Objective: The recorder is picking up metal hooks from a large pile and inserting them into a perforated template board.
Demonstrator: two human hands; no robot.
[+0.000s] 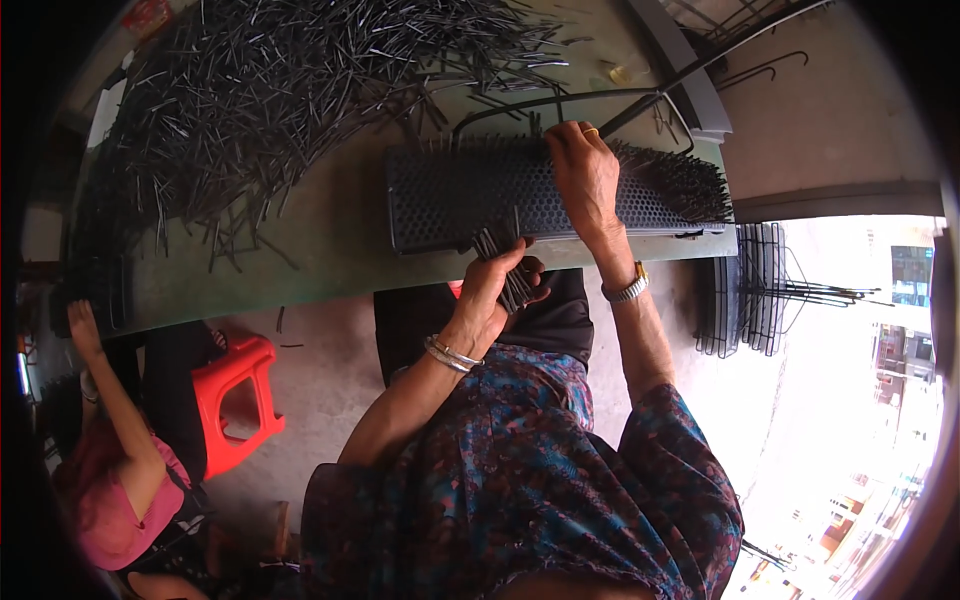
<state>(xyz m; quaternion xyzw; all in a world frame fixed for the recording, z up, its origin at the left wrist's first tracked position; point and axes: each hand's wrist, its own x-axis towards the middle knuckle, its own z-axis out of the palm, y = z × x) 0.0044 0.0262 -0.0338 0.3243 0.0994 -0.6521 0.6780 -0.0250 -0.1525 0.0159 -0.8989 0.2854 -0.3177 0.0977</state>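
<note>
My left hand [492, 288] is closed around a bundle of thin dark rods [514, 284], just off the near edge of a dark perforated tray [470, 195]. Over the tray's far edge, my right hand [585, 175] has its fingers pinched together, pointing down; what is between the fingertips is hidden. Many short rods stand upright [680, 180] in the holes along the tray's far side and at its right end. Bare holes show across the tray's left and near part.
A large heap of loose dark rods [290, 80] covers the table's [330, 240] far left. A bent metal bar [660, 95] crosses behind the tray. Wire racks [745, 290] stand beyond the right end. At left, a person in pink [140, 490] works near a red stool [235, 400].
</note>
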